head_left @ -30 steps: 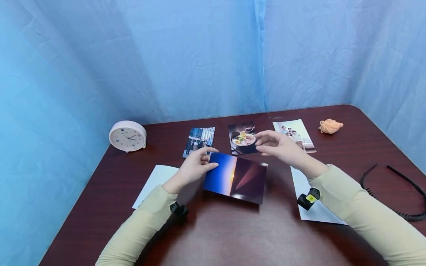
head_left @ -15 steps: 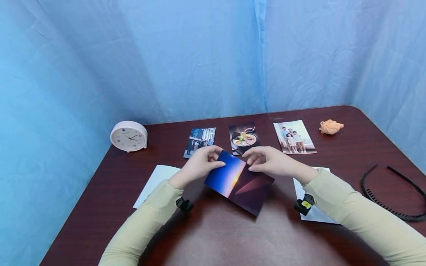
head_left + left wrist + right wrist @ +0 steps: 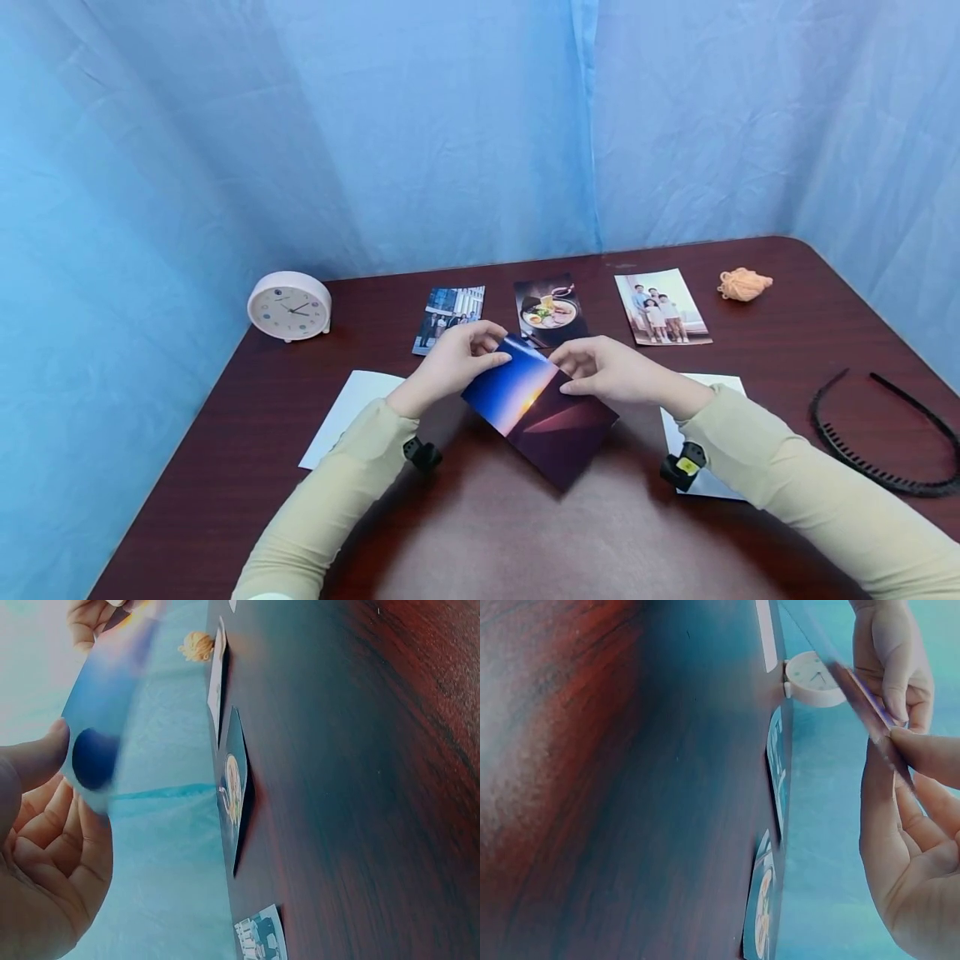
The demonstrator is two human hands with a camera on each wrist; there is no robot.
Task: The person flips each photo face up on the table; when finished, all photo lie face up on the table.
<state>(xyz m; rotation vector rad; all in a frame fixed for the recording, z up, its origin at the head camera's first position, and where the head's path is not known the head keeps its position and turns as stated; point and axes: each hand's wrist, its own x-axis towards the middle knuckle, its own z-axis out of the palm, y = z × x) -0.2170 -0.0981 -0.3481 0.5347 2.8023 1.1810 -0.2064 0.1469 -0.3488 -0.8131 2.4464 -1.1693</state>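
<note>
A glossy photo point(image 3: 525, 400) of a blue sky fading through an orange glow into dark maroon is held tilted above the table. My left hand point(image 3: 457, 360) pinches its upper left corner, thumb on the printed face and fingers behind. Along the upper edge, my right hand point(image 3: 611, 368) pinches the dark half between thumb and fingers, as the right wrist view also shows. Behind the hands lie a photo of people by a building point(image 3: 442, 312), a photo of a ramen bowl point(image 3: 550, 310) and a family photo point(image 3: 662, 307).
A white round clock point(image 3: 289, 307) stands at the back left. White sheets lie on both sides, one left point(image 3: 348, 408) and one right point(image 3: 708, 483). A peach yarn ball point(image 3: 745, 284) sits at the back right, a black headband point(image 3: 885, 479) at the right edge. Blue curtains hang behind.
My right hand has come down and left from over the ramen photo and taken hold of the sky photo. The sky photo has turned clockwise, its lower right corner swinging down toward me.
</note>
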